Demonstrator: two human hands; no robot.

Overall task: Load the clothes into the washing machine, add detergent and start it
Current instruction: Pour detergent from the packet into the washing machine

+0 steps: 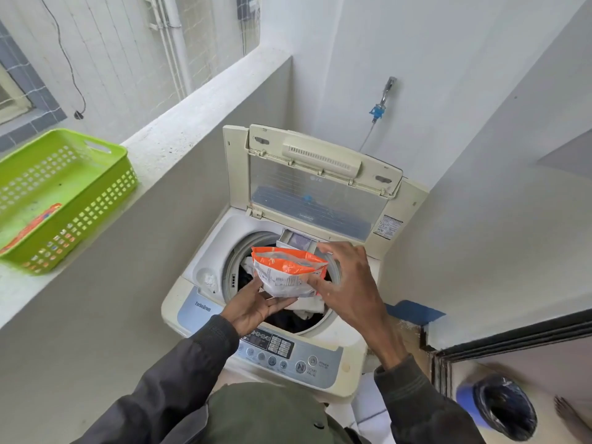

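Currently, your left hand [253, 310] and right hand [344, 283] grip the orange-and-white plastic detergent pouch [288, 272] above the cream top-loading washing machine [205, 302].

soft, even daylight fills the space, coming in through the netted opening [128, 43] at about eleven o'clock. the white walls [464, 91] look bright and slightly washed out, with only faint shadows. the clear washer lid [314, 200] carries a dull sheen. straight lines bow toward the edges from the wide lens. the green basket [64, 193] at nine o'clock and the bin [503, 408] at five o'clock look smeared and soft.
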